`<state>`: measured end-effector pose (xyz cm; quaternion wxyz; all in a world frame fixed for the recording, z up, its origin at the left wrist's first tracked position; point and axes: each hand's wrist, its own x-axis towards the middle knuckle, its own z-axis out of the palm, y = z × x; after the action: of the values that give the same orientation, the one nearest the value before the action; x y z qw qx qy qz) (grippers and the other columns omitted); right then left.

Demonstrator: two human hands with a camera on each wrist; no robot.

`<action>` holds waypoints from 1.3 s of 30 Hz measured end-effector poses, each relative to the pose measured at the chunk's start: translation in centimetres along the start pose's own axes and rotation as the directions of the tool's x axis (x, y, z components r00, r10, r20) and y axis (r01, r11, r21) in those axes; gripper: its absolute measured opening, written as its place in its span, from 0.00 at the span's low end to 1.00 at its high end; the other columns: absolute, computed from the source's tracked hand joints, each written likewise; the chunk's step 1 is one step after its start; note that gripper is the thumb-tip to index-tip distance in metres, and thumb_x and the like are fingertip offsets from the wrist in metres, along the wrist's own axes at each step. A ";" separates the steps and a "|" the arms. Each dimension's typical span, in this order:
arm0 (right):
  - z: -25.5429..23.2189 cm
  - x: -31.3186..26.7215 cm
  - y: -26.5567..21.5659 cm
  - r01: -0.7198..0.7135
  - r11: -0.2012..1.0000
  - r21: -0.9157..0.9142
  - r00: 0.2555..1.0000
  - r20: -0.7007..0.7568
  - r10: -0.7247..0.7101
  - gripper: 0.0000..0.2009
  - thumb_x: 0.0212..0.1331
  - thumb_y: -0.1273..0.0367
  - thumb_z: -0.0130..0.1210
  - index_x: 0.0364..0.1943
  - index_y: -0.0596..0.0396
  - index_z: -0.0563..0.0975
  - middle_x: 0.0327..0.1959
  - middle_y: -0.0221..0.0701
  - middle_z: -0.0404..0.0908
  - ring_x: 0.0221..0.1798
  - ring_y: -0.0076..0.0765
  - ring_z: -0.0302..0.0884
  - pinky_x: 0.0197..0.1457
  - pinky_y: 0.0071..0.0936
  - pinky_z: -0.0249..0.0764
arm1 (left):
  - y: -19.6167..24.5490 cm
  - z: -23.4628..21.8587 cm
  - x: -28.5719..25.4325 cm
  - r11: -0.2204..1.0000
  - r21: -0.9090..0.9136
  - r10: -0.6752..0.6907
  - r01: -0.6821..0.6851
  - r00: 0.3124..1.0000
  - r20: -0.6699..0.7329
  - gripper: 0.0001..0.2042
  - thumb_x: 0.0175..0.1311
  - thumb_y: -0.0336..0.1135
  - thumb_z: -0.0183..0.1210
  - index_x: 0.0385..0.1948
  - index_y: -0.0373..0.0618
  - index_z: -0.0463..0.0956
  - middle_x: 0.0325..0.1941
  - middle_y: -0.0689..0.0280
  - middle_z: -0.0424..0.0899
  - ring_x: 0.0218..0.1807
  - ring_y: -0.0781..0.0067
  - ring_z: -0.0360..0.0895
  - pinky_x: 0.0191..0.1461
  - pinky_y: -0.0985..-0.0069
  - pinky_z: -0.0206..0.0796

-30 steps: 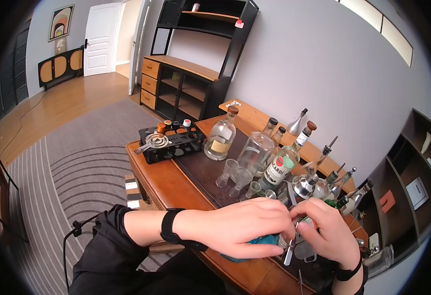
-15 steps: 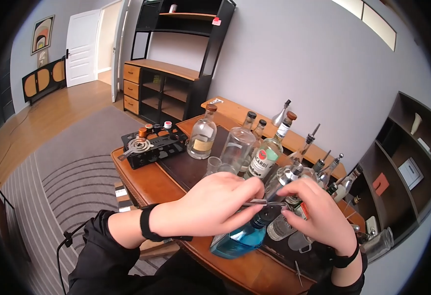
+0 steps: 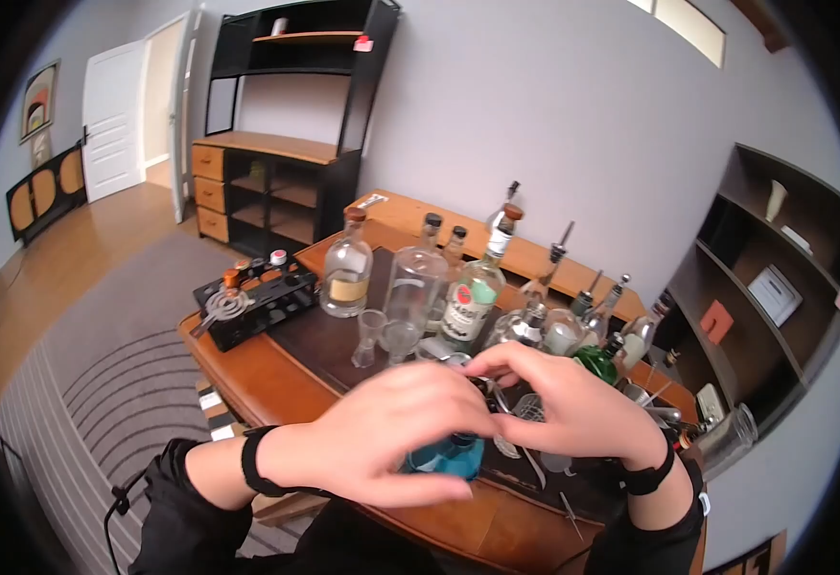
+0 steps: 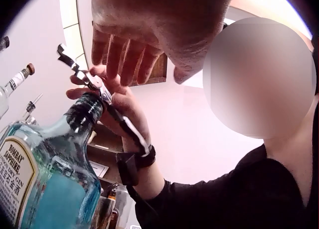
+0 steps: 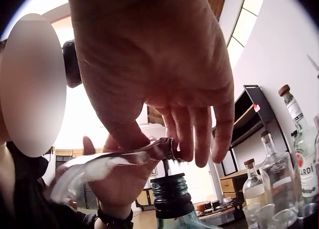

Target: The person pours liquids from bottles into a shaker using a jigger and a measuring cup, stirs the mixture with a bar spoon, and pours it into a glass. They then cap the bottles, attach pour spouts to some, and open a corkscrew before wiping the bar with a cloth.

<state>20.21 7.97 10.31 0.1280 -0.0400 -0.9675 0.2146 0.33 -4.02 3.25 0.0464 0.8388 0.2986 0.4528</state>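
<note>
My right hand pinches a metal waiter's corkscrew between thumb and fingers. It lies across the mouth of a blue Bombay Sapphire gin bottle, and in the right wrist view its spiral points down into the bottle neck. Just beside it, my left hand hovers over the bottle with fingers extended and thumb apart, holding nothing. The left hand covers most of the bottle in the head view. A clear Bacardi bottle stands behind the hands.
Several more bottles, some with pourers, crowd the table's back and right. Small glasses stand nearer. A black rack with a coil strainer sits at the left end. A green bottle is beyond my right hand.
Half a second ago both hands held the corkscrew above the gin bottle. My left hand has let go and its fingers have straightened; the corkscrew is now at the bottle's mouth. The head view has shifted right.
</note>
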 end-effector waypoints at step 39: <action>0.8 -0.3 3.0 0.338 0.935 -0.109 0.915 -0.195 -0.353 0.09 0.53 0.78 0.52 0.38 0.59 0.77 0.43 0.41 0.76 0.46 0.47 0.75 0.50 0.42 0.71 | -1.8 2.7 -3.9 0.740 -0.015 -0.639 0.672 0.710 0.296 0.47 0.50 0.40 0.74 0.69 0.31 0.52 0.67 0.50 0.66 0.70 0.58 0.62 0.73 0.64 0.53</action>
<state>20.33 10.33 8.25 0.2643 0.1043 -0.9474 0.1476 0.05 -4.12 -1.83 0.2955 0.7272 0.5394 0.3047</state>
